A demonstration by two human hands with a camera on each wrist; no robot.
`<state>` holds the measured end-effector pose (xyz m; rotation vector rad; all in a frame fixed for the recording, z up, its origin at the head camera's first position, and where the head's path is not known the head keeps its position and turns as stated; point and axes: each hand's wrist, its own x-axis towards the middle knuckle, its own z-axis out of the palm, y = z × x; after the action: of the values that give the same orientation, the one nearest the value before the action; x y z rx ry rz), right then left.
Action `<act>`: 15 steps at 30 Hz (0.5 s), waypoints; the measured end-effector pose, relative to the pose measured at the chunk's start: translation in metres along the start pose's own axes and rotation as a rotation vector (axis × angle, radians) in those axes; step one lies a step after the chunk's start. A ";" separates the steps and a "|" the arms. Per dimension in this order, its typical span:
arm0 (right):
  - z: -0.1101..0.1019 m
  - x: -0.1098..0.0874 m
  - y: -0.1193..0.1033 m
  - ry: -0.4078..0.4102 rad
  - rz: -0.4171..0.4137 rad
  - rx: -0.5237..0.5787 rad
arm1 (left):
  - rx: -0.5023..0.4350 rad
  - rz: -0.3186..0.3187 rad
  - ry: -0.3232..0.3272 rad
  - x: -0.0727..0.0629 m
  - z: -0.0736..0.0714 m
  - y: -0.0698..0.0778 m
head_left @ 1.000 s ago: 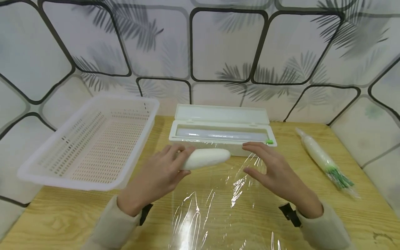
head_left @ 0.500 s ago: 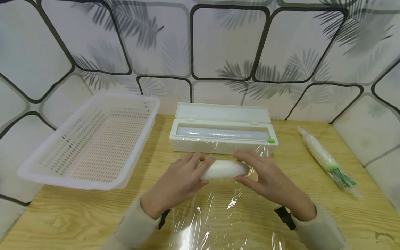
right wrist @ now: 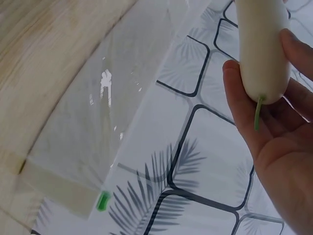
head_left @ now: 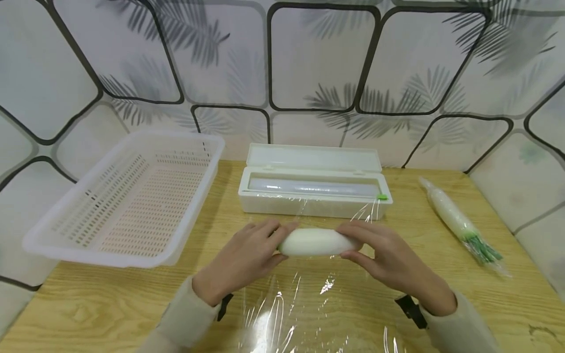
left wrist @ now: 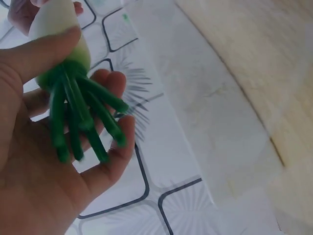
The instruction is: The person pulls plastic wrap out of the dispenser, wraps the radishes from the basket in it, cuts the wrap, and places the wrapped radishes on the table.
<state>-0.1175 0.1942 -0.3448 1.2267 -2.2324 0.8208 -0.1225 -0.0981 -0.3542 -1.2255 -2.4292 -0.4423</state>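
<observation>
A white radish (head_left: 315,241) lies crosswise between my two hands, held above a sheet of clear cling film (head_left: 304,299). My left hand (head_left: 243,257) grips its leafy end; the left wrist view shows cut green stems (left wrist: 73,98) sticking out past the thumb. My right hand (head_left: 388,250) holds the other end between thumb and fingers, where a thin green root tip (right wrist: 258,112) shows in the right wrist view. The film runs toward me from an opened white dispenser box (head_left: 309,205) holding a film roll (head_left: 313,186).
A white perforated plastic basket (head_left: 187,220) stands on the left of the wooden table (head_left: 88,309). On the right lies another white radish (head_left: 450,211), wrapped in clear film. A green slider (head_left: 382,196) sits at the box's right end. The patterned wall rises behind.
My left hand has carried the radish right and toward me. My right hand, apart from it a second ago, has closed on its other end.
</observation>
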 end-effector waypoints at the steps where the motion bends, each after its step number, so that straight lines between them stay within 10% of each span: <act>1: -0.002 -0.002 0.000 -0.003 0.008 0.001 | 0.007 0.005 -0.001 -0.002 0.000 -0.001; 15: 0.000 -0.038 0.005 -0.137 -0.027 0.143 | -0.054 0.069 -0.118 -0.015 0.008 0.000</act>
<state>-0.1027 0.2182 -0.3704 1.4159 -2.2920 0.9244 -0.1157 -0.1048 -0.3682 -1.3908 -2.4777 -0.4299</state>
